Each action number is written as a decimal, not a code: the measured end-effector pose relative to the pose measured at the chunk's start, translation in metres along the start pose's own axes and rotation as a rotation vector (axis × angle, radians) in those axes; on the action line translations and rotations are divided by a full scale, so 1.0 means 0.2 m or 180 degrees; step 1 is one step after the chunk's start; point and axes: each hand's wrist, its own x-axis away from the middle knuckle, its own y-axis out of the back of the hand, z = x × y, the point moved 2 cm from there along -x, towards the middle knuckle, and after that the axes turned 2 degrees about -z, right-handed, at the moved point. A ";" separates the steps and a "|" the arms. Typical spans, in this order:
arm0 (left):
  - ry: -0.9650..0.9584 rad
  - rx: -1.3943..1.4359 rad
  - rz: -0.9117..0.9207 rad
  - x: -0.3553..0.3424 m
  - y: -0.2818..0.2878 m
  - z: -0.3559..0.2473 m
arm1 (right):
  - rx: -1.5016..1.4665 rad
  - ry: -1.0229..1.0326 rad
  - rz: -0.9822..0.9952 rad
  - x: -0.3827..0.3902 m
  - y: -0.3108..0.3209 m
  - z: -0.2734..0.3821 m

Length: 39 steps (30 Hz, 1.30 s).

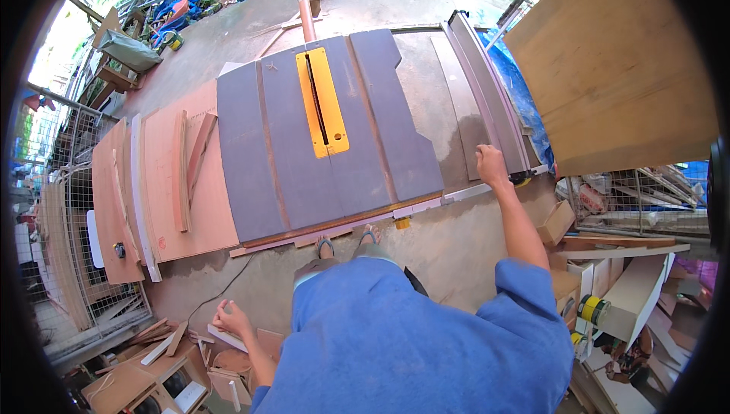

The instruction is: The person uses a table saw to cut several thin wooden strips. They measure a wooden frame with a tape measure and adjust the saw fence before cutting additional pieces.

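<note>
A table saw with a dark grey top point(296, 186) stands in front of me. Its yellow throat plate point(340, 133) has a long dark slot, and no raised blade can be made out there. My right hand point(491, 164) is closed in a loose fist at the right end, just left of the long rip fence point(487, 95). I see nothing in its fingers. My left hand point(233, 318) hangs low at my left side, away from the saw, with its fingers loosely bent, a little apart and holding nothing.
Wooden strips point(181, 171) lie on the plywood panel point(209, 220) left of the saw. A large board point(616, 64) rises at the right. Offcuts point(623, 300) pile up at the lower right, and boxes point(144, 376) at the lower left. A cable point(220, 292) crosses the floor.
</note>
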 end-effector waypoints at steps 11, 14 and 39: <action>-0.0042 0.0140 0.0005 0.08 0.08 -0.10 | -0.1060 0.0486 -0.0084 -0.11 -0.12 0.01; -0.0256 0.0115 -0.0059 0.04 0.07 -0.13 | -0.0588 -0.0169 -0.0659 -0.17 -0.13 -0.21; -0.1366 0.0486 0.0689 -0.25 0.01 -0.40 | -0.8835 -0.2584 0.2150 1.10 -1.21 0.82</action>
